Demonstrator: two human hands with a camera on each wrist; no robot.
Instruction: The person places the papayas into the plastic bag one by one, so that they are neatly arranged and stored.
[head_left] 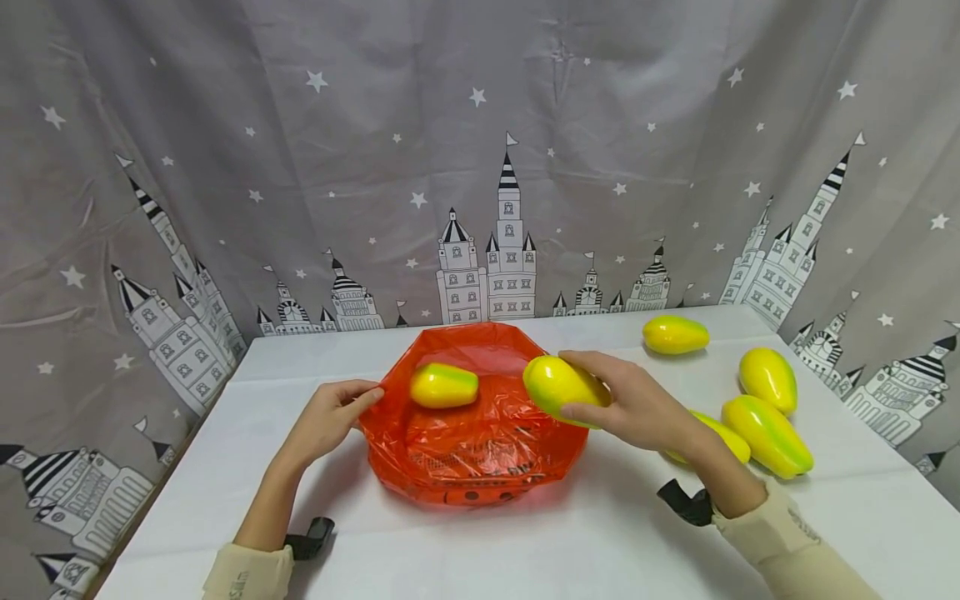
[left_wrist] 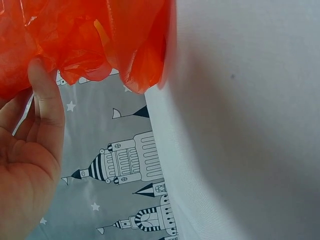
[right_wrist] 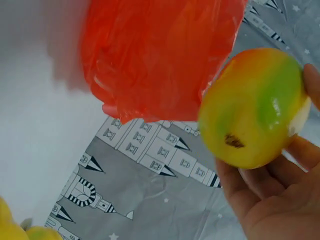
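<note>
An open red plastic bag (head_left: 480,450) stands mid-table, its mouth facing up toward the head camera. One yellow-green papaya (head_left: 444,386) lies inside it. My left hand (head_left: 330,421) pinches the bag's left rim between thumb and fingers; the left wrist view shows the thumb against the red film (left_wrist: 85,45). A second papaya (head_left: 562,387) is gripped by my right hand (head_left: 637,400) at the bag's right rim. In the right wrist view the held papaya (right_wrist: 255,107) shows a brown stem spot, with fingers curled beneath it.
To the right on the white table (head_left: 525,550) lie several more papayas: one at the back (head_left: 675,334), one at the far right (head_left: 768,381), one in front of it (head_left: 768,435), and one partly behind my right arm (head_left: 720,437). A grey castle-print curtain (head_left: 480,167) hangs behind.
</note>
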